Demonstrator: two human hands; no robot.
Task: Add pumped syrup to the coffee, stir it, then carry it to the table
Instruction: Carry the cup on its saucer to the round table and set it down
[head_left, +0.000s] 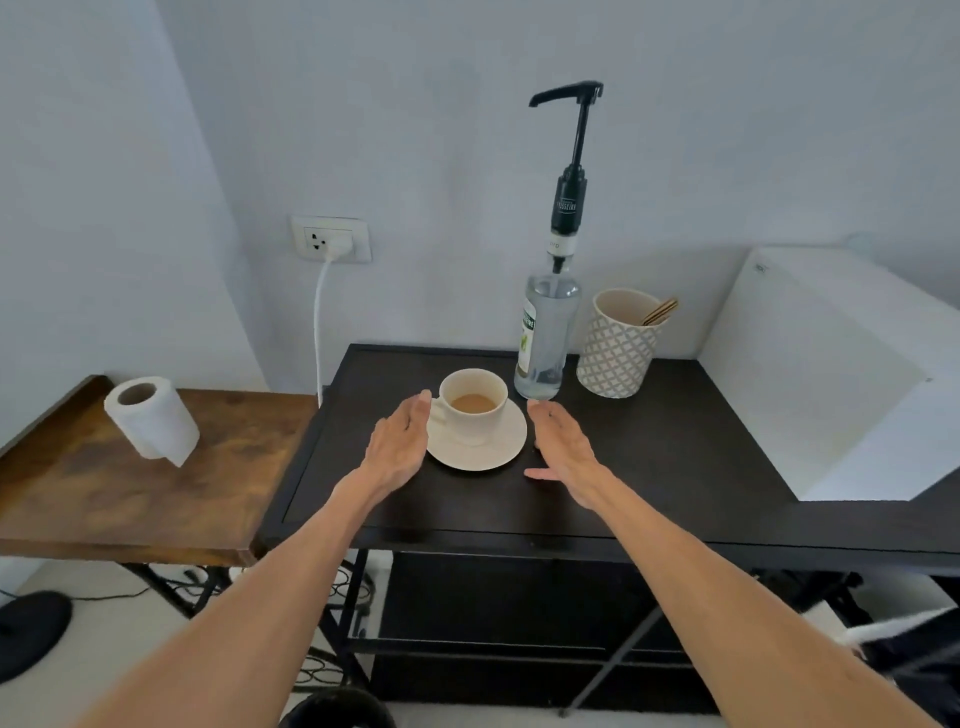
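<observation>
A white cup of light-brown coffee (474, 402) stands on a white saucer (480, 454) on the black sideboard (675, 457). Behind and to its right rises a clear syrup bottle (545, 338) with a tall black pump (571, 98), its spout pointing left. My left hand (397, 444) is open just left of the saucer, fingertips near the cup's handle. My right hand (563, 449) is open just right of the saucer, below the bottle's base. Neither hand holds anything.
A patterned holder (615, 353) with gold utensil handles (661, 310) stands right of the bottle. A white appliance (831, 374) fills the sideboard's right end. At left, a brown wooden table (104, 499) carries a paper roll (150, 418). A wall socket with a white cable (332, 240) lies behind.
</observation>
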